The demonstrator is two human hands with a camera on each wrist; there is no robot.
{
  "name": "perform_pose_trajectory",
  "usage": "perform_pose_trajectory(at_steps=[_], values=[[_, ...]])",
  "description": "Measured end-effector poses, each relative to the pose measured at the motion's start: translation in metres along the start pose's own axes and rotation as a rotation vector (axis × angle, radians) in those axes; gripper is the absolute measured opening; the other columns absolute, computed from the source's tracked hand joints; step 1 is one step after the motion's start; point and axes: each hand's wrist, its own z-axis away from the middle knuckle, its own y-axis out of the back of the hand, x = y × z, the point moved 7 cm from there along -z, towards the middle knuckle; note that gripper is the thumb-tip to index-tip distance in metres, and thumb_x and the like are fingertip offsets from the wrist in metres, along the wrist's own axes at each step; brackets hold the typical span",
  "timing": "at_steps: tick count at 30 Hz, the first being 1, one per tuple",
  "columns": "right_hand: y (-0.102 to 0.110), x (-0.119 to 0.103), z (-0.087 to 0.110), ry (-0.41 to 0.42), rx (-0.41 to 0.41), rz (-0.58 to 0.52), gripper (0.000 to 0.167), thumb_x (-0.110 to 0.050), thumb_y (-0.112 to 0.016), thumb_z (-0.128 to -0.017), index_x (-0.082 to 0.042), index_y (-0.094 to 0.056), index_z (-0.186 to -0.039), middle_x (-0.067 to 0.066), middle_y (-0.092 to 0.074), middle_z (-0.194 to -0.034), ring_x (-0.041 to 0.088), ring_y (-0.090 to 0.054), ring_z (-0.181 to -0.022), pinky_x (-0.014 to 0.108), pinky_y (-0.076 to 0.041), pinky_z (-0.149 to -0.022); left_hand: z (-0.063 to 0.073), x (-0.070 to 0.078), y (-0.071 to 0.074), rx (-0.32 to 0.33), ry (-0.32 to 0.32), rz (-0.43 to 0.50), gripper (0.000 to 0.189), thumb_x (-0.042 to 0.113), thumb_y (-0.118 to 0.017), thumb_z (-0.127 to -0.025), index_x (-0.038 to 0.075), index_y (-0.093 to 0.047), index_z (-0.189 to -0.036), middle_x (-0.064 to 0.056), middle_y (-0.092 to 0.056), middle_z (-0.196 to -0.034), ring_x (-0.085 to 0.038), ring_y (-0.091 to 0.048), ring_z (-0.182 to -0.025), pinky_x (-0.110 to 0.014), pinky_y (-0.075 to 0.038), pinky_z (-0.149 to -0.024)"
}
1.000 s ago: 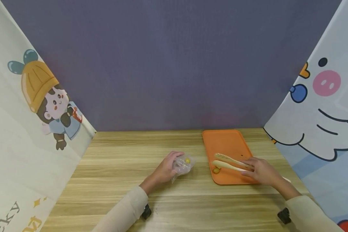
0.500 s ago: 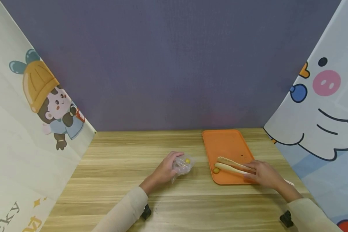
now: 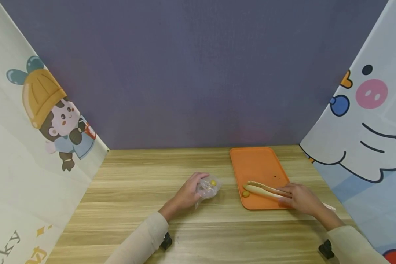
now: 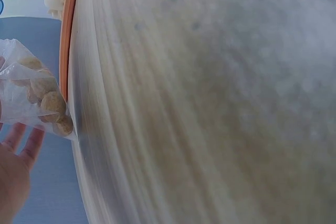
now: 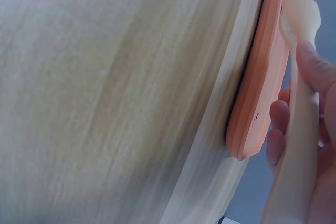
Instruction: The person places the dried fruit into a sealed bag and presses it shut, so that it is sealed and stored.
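Right hand (image 3: 301, 198) is gripping tongs (image 3: 262, 191) over the near half of the tray (image 3: 254, 161), thumb and fingers pinching both arms, gap narrow; tips are pointing left and slightly away from the person, long axis slanting to the handle end at lower right. Yellow piece (image 3: 245, 194) is lying in the tray's near-left corner, beside the tips. Left hand (image 3: 184, 193) is holding a clear bag (image 3: 207, 190) of round pieces (image 4: 52, 102). Wood-grain table (image 3: 135, 190) is supporting the tray; grey-blue wall (image 3: 198, 73) is standing behind, cartoon panels (image 3: 16, 128) flanking
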Motion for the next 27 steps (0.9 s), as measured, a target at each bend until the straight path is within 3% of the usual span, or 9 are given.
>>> perform_pose_trajectory(at_steps=[9, 22, 27], values=[[0.0001, -0.0005, -0.0013, -0.004, 0.005, 0.007, 0.038, -0.030, -0.080, -0.085, -0.007, -0.077, -0.115, 0.005, -0.075, -0.100, 0.023, -0.071, -0.084, 0.042, -0.060, -0.073, 0.0005, 0.0011, 0.0013, 0.004, -0.002, 0.002, 0.072, -0.006, -0.067, -0.078, 0.014, -0.050, -0.145, -0.003, -0.056, -0.141, -0.021, -0.053, -0.133, -0.044, -0.044, -0.116], [0.0032, -0.0043, -0.0035, 0.061, 0.064, 0.001, 0.037, -0.026, -0.082, -0.082, -0.005, -0.078, -0.112, 0.001, -0.074, -0.096, 0.015, -0.068, -0.076, 0.033, -0.058, -0.065, 0.0000, 0.0025, 0.0051, 0.013, -0.016, -0.017, 0.070, -0.002, -0.069, -0.079, 0.014, -0.050, -0.145, -0.003, -0.056, -0.141, -0.021, -0.054, -0.133, -0.044, -0.045, -0.115], [0.0034, -0.0032, -0.0047, 0.031, 0.048, -0.020, 0.038, -0.026, -0.081, -0.084, -0.003, -0.077, -0.114, 0.006, -0.075, -0.099, 0.019, -0.070, -0.080, 0.036, -0.060, -0.068, 0.0002, 0.0031, 0.0055, 0.009, -0.008, -0.017, 0.070, -0.003, -0.069, -0.079, 0.014, -0.050, -0.145, -0.004, -0.056, -0.142, -0.021, -0.054, -0.133, -0.045, -0.044, -0.115]])
